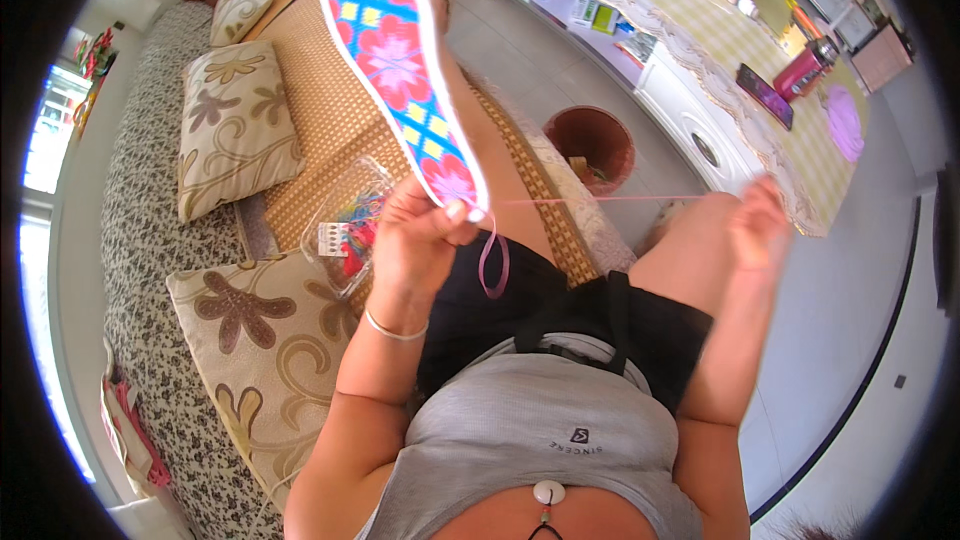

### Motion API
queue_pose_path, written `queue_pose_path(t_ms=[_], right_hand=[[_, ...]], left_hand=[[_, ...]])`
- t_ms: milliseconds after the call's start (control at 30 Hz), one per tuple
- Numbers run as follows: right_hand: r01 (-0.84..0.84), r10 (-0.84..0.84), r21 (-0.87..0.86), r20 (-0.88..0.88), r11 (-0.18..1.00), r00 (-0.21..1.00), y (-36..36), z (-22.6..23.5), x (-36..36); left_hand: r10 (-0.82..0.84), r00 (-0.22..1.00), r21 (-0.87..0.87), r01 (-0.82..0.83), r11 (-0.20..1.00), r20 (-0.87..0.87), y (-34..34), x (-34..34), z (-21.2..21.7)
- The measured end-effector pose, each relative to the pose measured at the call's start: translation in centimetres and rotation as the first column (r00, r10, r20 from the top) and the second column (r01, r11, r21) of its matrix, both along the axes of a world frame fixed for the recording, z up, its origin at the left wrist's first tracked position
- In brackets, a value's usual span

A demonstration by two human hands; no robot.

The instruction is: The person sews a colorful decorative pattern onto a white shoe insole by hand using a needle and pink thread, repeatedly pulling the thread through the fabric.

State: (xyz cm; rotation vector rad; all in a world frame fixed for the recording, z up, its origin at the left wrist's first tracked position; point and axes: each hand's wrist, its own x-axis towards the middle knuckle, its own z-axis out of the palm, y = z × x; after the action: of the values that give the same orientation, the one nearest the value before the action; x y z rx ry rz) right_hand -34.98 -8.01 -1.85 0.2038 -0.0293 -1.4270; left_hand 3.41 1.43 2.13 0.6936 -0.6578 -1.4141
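My left hand grips the near end of a long embroidered insole patterned in blue, pink and yellow, which points up and away from me. A pink thread runs taut from the insole's near end to my right hand, which pinches it out to the right, blurred. A loop of the same thread hangs below my left hand over my black shorts. I sit on a sofa with my legs stretched forward.
A clear plastic bag of coloured threads lies on the woven mat beside me, among patterned cushions. A brown bin stands on the floor ahead. A table with a checked cloth sits beyond it.
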Motion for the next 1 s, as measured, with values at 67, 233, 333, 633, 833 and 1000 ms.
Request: queue_pose_path(t_ms=[67, 233, 333, 633, 833, 1000], right_hand=[[0.267, -0.250, 0.000, -0.348, 0.964, 0.904, -0.4, -2.3, -11.1], [0.693, -0.562, -0.147, -0.712, 0.706, 0.422, 1.4, -2.1, -18.6], [0.488, -0.490, -0.370, -0.860, 0.790, 0.141, 2.9, 2.5, -5.3], [-0.396, -0.815, -0.735, -0.576, 0.550, -0.063, 8.0, 8.1, 18.3], [-0.401, -0.836, -0.762, -0.549, 0.509, -0.019, 8.1, 7.6, 19.6], [-0.398, -0.837, -0.766, -0.547, 0.505, -0.010, 8.2, 7.2, 20.0]], left_hand=[[0.049, 0.997, -0.043, -0.051, 0.998, -0.057, -0.4, 3.7, -0.6], [-0.146, 0.952, -0.111, 0.120, 0.987, -0.269, -0.5, 5.4, -0.9], [-0.400, 0.777, -0.175, 0.362, 0.916, -0.487, -1.4, 1.6, -1.5], [-0.612, 0.497, -0.354, 0.520, 0.778, -0.615, -1.4, -3.4, -2.6], [-0.431, 0.799, -0.252, 0.353, 0.901, -0.419, 0.2, -4.1, -3.3], [-0.419, 0.808, -0.218, 0.359, 0.907, -0.414, 0.3, -4.7, -1.8]])
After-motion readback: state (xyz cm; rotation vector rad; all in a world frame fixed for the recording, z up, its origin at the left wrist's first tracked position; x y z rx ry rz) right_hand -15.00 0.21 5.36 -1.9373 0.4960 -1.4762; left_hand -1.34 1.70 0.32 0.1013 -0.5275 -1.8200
